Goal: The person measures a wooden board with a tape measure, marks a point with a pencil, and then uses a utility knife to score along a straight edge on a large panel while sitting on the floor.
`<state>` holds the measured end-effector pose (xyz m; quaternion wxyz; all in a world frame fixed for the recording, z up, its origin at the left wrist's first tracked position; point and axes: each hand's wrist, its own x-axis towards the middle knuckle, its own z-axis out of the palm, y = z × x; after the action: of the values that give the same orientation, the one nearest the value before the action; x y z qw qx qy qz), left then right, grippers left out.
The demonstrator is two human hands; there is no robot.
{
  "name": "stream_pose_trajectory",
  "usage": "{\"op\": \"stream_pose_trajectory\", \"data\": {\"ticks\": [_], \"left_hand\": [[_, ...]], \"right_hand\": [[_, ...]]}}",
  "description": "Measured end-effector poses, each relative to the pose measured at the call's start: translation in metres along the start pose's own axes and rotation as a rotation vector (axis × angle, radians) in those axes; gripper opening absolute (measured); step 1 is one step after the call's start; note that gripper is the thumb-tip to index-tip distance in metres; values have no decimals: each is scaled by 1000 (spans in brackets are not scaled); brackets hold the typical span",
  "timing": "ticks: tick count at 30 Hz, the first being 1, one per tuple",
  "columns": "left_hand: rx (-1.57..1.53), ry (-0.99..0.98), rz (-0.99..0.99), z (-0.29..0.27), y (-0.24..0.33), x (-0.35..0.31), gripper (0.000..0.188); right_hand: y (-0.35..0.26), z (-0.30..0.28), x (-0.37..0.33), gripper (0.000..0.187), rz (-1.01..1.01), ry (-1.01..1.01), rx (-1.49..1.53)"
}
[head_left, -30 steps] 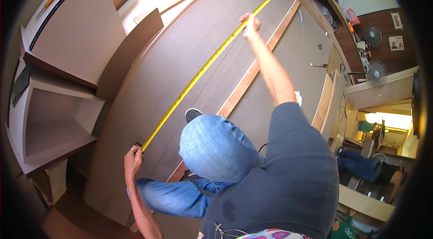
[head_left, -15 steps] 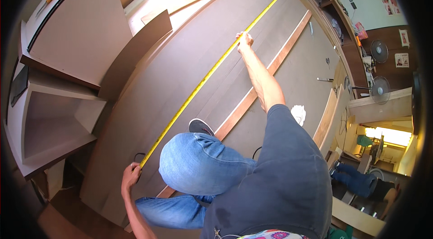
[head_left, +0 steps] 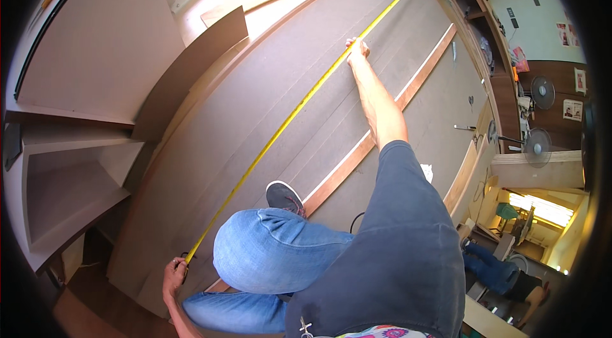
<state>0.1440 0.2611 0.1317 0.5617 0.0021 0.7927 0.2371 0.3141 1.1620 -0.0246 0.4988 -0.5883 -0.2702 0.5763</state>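
A yellow tape measure (head_left: 280, 126) is stretched diagonally across a large grey-brown panel (head_left: 242, 102), from near left to far right. At its near end, close to the panel's left edge, my left hand (head_left: 174, 276) is closed around the tape; a dark rounded part shows beside the fingers. My right arm reaches far forward, and my right hand (head_left: 358, 50) grips the blade with bent fingers, well short of the far end. I am crouched on the panel, with one dark shoe (head_left: 283, 196) next to a reddish-brown wooden strip (head_left: 338, 172).
An open pale cabinet box (head_left: 76, 185) and a curved brown board (head_left: 191, 73) stand at the left. On the panel's right side lie a crumpled white cloth (head_left: 427, 173) and a small tool (head_left: 465, 127). Fans (head_left: 539, 146) and another person (head_left: 497, 269) are farther right.
My left hand has shifted slightly down and left with the tape's near end. My right hand keeps its grip on the blade. The view has turned a little.
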Motion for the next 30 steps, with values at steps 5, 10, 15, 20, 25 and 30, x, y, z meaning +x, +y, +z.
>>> {"op": "stream_pose_trajectory", "data": {"ticks": [5, 10, 15, 20, 25, 30], "left_hand": [[53, 36, 11, -5, 31, -8, 20], [87, 25, -28, -20, 47, -12, 20], [46, 37, -97, -25, 51, -13, 19], [104, 40, 30, -22, 46, 13, 19], [80, 38, -22, -8, 59, 10, 19], [142, 69, 44, -3, 31, 25, 21]], "right_hand": [[-13, 20, 8, 13, -3, 8, -26], [-11, 15, 25, 12, -20, -12, -42], [-3, 26, 15, 12, 38, -19, -90], [-3, 26, 34, 14, 9, 15, -110], [11, 22, 39, 13, 10, 10, -67], [5, 10, 42, 9, 44, -43, -55]]}}
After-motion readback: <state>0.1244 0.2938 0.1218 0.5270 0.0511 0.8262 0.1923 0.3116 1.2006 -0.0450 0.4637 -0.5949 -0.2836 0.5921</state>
